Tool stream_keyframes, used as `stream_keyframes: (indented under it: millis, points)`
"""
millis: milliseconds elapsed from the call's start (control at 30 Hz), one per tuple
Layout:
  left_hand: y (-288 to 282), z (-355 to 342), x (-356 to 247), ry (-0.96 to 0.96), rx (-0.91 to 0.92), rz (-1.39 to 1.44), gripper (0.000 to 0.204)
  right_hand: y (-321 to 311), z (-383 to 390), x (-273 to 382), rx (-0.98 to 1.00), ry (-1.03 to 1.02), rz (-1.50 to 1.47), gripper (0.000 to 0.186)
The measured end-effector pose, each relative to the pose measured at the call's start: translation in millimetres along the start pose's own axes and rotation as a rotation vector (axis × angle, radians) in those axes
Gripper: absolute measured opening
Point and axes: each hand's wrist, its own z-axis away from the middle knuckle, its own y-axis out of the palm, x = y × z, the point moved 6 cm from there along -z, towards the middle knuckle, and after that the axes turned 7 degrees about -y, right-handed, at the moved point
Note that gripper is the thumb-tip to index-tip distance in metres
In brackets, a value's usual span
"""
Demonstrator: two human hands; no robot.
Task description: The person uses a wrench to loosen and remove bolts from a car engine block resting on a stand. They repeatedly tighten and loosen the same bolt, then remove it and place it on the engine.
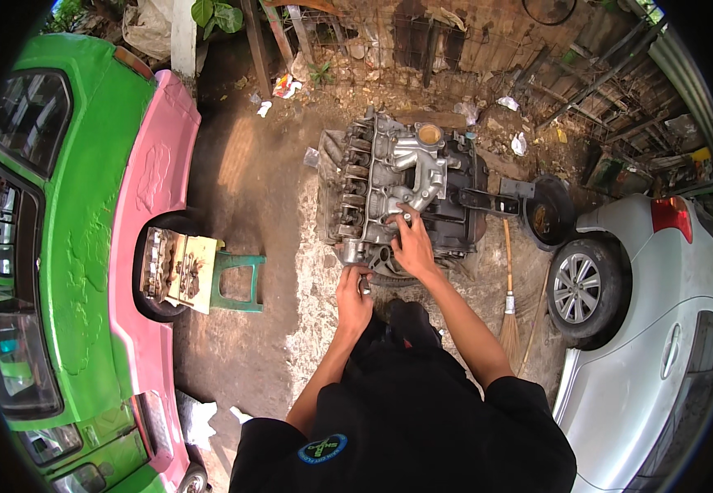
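Observation:
An engine point(406, 193) stands on the ground in front of me, with a silver intake manifold point(426, 177) on top and a row of valve-train parts point(355, 185) along its left side. My left hand point(353, 297) is closed at the engine's near left corner, its fingers curled about a short, dark metal piece point(365, 285) whose kind I cannot make out. Farther in and to the right, my right hand point(413, 244) reaches onto the manifold's near end. Its thumb and fingers are bent together around a small spot; what they pinch is mostly hidden.
At left, a green and pink vehicle point(155, 164) stands beside a green plastic stool point(241, 282) bearing a board point(202, 267) with metal parts. A silver car point(652, 329) is at right. Near the engine lie a broom point(510, 304) and a black round pan point(549, 214).

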Motion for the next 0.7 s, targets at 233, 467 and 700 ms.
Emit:
stream_keyframes:
  millis: [233, 467, 700]
  points:
    - [-5.1, -29.3, 36.9, -0.102, -0.092, 0.033, 0.014, 0.2, -0.4, -0.8, -0.002, -0.017, 0.026, 0.046]
    - [-2.8, -36.7, 146.6, -0.470, -0.233, 0.918, 0.022, 1.2, -1.3, -1.6, 0.018, -0.001, 0.034, 0.044]
    - [26.7, -27.6, 216.9, -0.926, -0.217, 1.290, 0.021, 2.4, -1.7, -2.4, 0.023, -0.005, 0.039, 0.044]
